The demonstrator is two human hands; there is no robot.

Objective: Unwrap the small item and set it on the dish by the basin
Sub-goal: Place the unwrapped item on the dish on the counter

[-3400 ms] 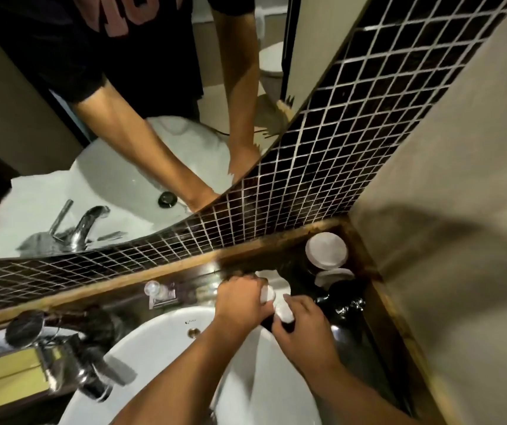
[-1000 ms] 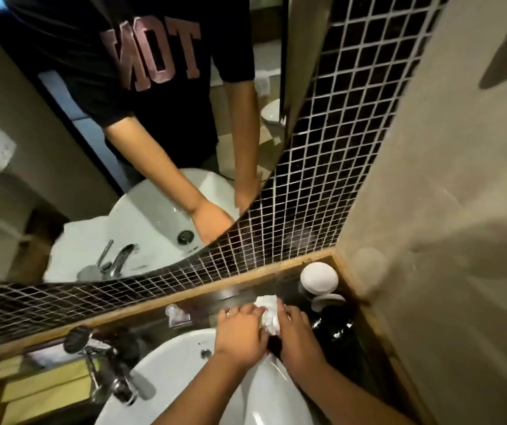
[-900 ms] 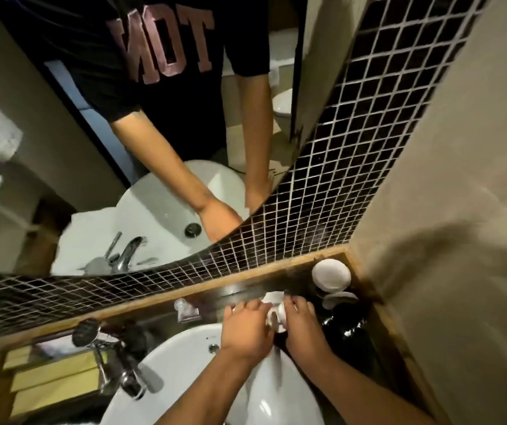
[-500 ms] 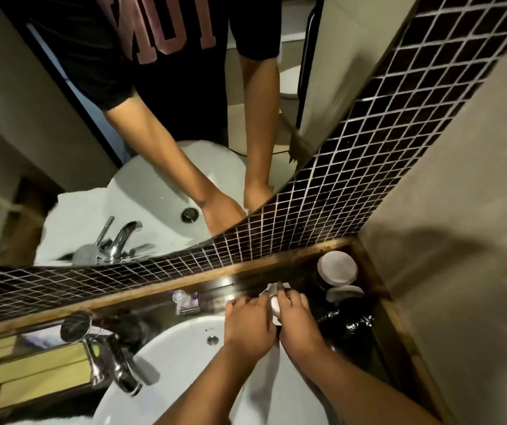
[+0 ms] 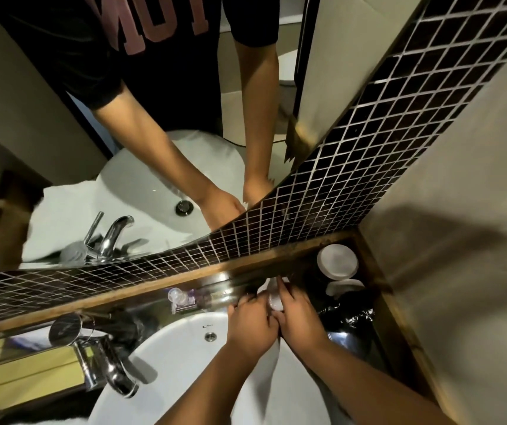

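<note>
Together, the left hand [image 5: 253, 325] and right hand [image 5: 299, 317] are pinching a small white wrapped item [image 5: 275, 299], fingers clamped on it, above the basin [image 5: 178, 357] rim; the blurred white dish [image 5: 336, 260] is apparently sitting nearby.

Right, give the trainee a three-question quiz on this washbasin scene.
1. True or false: both hands are on the small white item.
2. On which side of the left hand does the tap stand? A) its left B) its right
3. Fill in: the round white lid sits in the corner beyond the ____ hand.

Key: 1 true; 2 A; 3 right
</note>
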